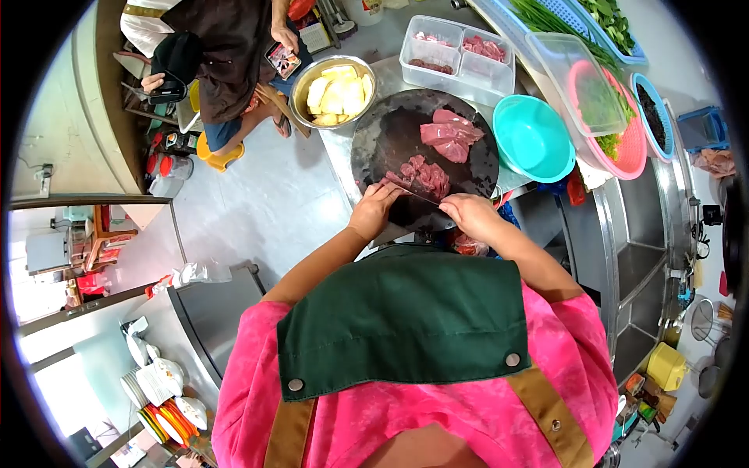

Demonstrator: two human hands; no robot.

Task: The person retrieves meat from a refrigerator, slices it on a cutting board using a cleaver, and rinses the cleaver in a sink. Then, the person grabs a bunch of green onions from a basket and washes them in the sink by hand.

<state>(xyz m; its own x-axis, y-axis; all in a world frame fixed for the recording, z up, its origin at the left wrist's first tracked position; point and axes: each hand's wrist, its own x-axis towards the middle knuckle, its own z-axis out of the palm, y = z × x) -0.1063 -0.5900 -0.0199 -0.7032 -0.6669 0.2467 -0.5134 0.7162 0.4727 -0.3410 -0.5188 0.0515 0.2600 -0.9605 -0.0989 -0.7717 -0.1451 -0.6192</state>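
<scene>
On a round dark cutting board [382,129] lies a large piece of raw meat [451,136] at the upper right, with a pile of cut meat [424,176] below it. My right hand [472,216] is closed around the handle end of a knife [417,195], whose thin blade points left along the near side of the pile. The handle is mostly hidden in my fingers. My left hand [374,207] rests at the board's near left edge, its fingers pressed together on a small bit of meat [374,188] near the blade tip.
Around the board stand a metal bowl of pale yellow pieces [341,92], a divided clear container with meat [484,80] and a turquoise basin [533,138]. Pink basket [633,160] and greens are at the right. Another person [226,62] sits at the upper left holding a phone.
</scene>
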